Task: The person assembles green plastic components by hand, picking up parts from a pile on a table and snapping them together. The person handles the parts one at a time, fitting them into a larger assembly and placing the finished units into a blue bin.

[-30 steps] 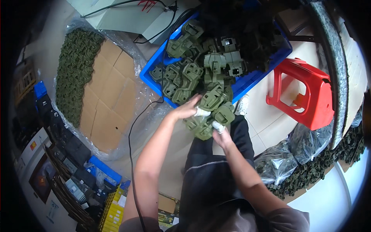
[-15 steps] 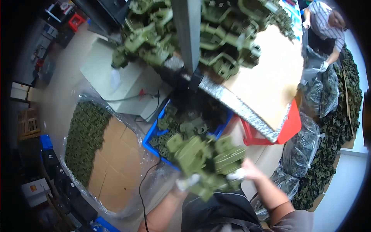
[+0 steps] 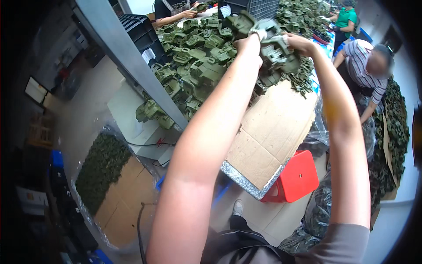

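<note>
Both my arms stretch forward over the table. My left hand (image 3: 254,38), in a white finger covering, and my right hand (image 3: 295,42) grip a cluster of olive-green moulded plastic parts (image 3: 278,59) between them. The fingers are partly hidden behind the parts, which are somewhat blurred. The cluster is at the right edge of a large heap of similar green parts (image 3: 200,72), above the far end of a cardboard sheet (image 3: 263,132) on the table. Whether the cluster touches the heap I cannot tell.
A grey metal post (image 3: 127,61) slants across the left. Black crates (image 3: 262,9) stand at the back. A red stool (image 3: 299,176) is under the table's near corner. A person in a striped shirt (image 3: 358,57) works at right; others are farther back. A blue crate (image 3: 223,193) is mostly hidden by my left arm.
My hands have lifted the green parts from near my body above the blue crate and carried them forward to the heap on the table. The view has tilted up.
</note>
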`<control>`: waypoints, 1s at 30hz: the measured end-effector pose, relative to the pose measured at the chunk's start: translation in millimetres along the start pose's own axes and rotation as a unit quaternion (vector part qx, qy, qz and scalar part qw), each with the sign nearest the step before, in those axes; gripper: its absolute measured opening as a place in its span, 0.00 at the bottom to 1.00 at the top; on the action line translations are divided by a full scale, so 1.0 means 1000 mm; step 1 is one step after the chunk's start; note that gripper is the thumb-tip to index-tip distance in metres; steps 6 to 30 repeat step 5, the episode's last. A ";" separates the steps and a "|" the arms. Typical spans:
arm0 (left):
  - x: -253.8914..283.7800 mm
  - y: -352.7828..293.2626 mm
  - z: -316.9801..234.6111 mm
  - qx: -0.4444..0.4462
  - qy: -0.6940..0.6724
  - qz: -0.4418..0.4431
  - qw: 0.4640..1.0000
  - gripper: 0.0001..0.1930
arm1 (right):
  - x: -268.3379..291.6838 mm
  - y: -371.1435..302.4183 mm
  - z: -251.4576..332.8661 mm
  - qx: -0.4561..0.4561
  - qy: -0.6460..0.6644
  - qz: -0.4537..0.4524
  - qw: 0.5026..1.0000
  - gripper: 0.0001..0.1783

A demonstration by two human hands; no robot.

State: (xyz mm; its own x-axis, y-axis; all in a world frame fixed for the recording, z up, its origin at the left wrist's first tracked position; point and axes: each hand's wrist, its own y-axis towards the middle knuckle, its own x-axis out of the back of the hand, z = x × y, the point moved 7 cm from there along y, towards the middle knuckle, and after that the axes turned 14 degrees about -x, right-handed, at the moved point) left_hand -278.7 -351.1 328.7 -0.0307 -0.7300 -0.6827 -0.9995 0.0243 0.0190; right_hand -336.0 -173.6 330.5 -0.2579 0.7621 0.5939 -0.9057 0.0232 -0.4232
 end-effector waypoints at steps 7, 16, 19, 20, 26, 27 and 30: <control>0.077 0.008 0.026 -0.006 0.008 0.005 1.000 0.13 | -0.130 0.085 -0.001 -0.068 -0.022 0.029 0.997 0.32; 0.077 0.008 0.026 -0.006 0.008 0.005 1.000 0.13 | -0.130 0.085 -0.001 -0.068 -0.022 0.029 0.997 0.32; 0.077 0.008 0.026 -0.006 0.008 0.005 1.000 0.13 | -0.130 0.085 -0.001 -0.068 -0.022 0.029 0.997 0.32; 0.077 0.008 0.026 -0.006 0.008 0.005 1.000 0.13 | -0.130 0.085 -0.001 -0.068 -0.022 0.029 0.997 0.32; 0.077 0.008 0.026 -0.006 0.008 0.005 1.000 0.13 | -0.130 0.085 -0.001 -0.068 -0.022 0.029 0.997 0.32; 0.077 0.008 0.026 -0.006 0.008 0.005 1.000 0.13 | -0.130 0.085 -0.001 -0.068 -0.022 0.029 0.997 0.32; 0.077 0.008 0.026 -0.006 0.008 0.005 1.000 0.13 | -0.130 0.085 -0.001 -0.068 -0.022 0.029 0.997 0.32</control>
